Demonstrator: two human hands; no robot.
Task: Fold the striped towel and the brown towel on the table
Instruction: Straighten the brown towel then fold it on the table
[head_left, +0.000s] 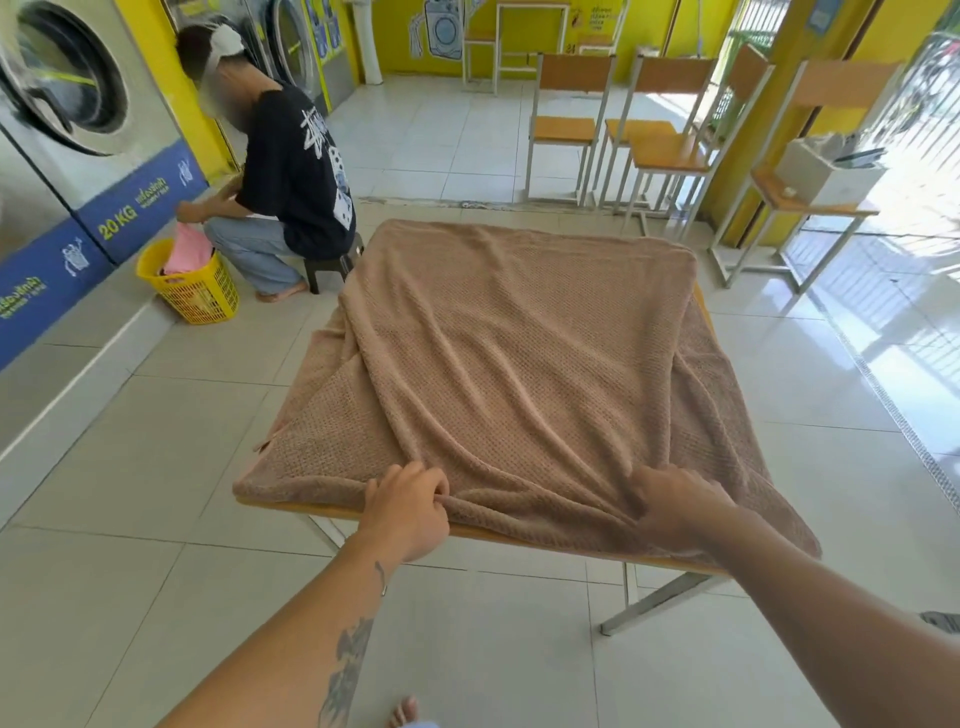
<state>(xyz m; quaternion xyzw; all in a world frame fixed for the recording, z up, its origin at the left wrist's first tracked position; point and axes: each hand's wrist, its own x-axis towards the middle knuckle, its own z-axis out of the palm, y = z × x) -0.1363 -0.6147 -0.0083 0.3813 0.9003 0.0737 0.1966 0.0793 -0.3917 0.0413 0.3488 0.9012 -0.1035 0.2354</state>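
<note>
Brown towel (519, 374) covers nearly the whole bench (291, 503), its near edge bunched into folds. At that edge the left hand (408, 512) pinches a fold of cloth between thumb and fingers. The right hand (675, 501) lies just beside it on the towel, its grip seemingly closed on the fabric, though the fingers are hidden. Farther left, a person (291, 176) crouches by a yellow basket (192, 291).

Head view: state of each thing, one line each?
brown towel: spread over the table, wrinkled, near edge gripped
table: almost fully covered by the towel
left hand: pinching the towel's near edge
right hand: gripping the towel's near edge
yellow basket: on the floor, holding pink laundry
striped towel: not in view
</note>
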